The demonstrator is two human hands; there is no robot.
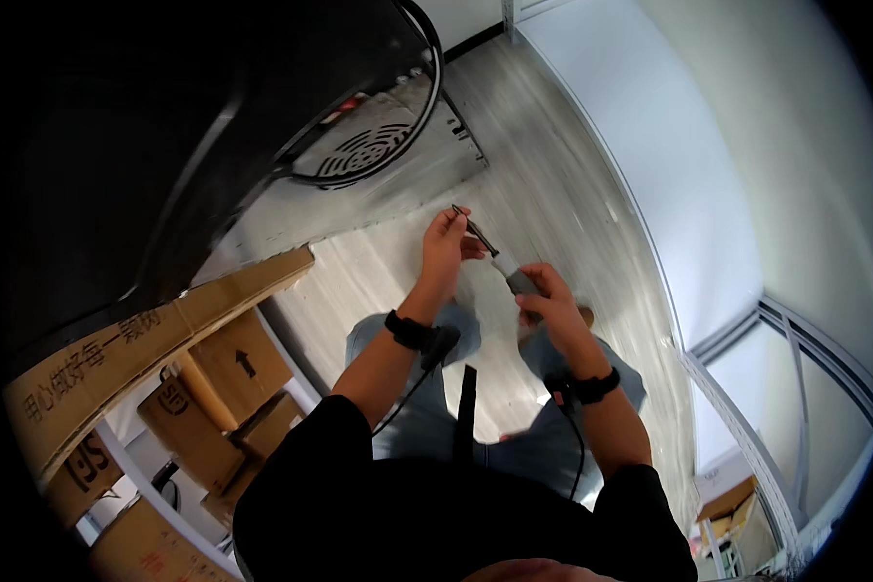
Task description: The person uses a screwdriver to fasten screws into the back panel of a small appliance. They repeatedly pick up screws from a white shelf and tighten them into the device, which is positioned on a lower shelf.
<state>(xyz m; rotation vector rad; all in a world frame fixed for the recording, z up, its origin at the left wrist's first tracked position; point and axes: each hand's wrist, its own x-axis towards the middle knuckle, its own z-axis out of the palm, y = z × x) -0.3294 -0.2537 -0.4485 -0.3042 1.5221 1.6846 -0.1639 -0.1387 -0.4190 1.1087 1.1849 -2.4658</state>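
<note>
Ahead of my knees, both hands hold one slim tool [480,238], which looks like a screwdriver with a dark shaft and a grey handle. It slants from upper left to lower right. My left hand [443,247] pinches the far end of the shaft between thumb and finger, the other fingers loosely curled. My right hand [553,299] is closed round the grey handle [522,282]; a pale collar shows where shaft meets handle. The exact tip is too small to make out. Black straps with small devices sit on both wrists.
A large black object [165,126] fills the upper left, with a black cable loop [440,73] and a round slotted vent [369,148] beside it. Cardboard boxes [233,364] sit on a rack at left. A white shelf [650,126] stands at right; pale wood-look floor [543,126] lies between.
</note>
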